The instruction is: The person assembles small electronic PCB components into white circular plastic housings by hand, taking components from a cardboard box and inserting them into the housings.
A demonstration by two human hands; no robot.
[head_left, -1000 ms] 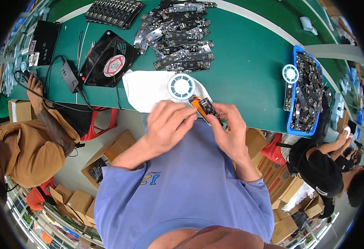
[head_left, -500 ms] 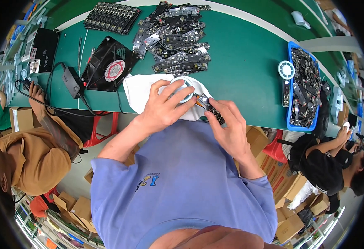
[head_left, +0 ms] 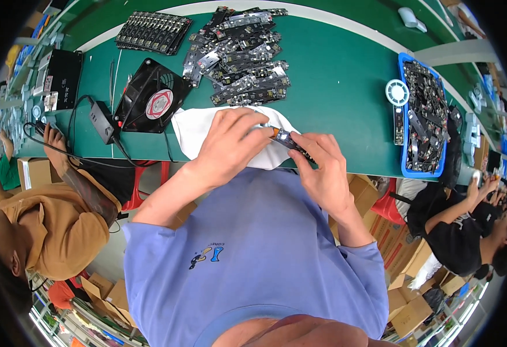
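Note:
Both my hands hold a narrow dark circuit board (head_left: 293, 144) with an orange tip, just above a white cloth (head_left: 193, 132) at the near edge of the green table (head_left: 340, 87). My left hand (head_left: 233, 144) pinches the board's orange end from the left. My right hand (head_left: 323, 170) grips its other end from below. Part of the cloth and most of the board are hidden under my fingers.
A heap of similar boards (head_left: 239, 52) lies behind the cloth, and a neat tray of boards (head_left: 152, 29) further left. A black fan (head_left: 152, 104) with cable sits left. A blue bin (head_left: 424, 115) of parts and a white round reel (head_left: 397, 92) are right. Seated people flank me.
My hands moved slightly forward over the cloth with the board. A white round reel that lay on the cloth a second ago is covered by my left hand.

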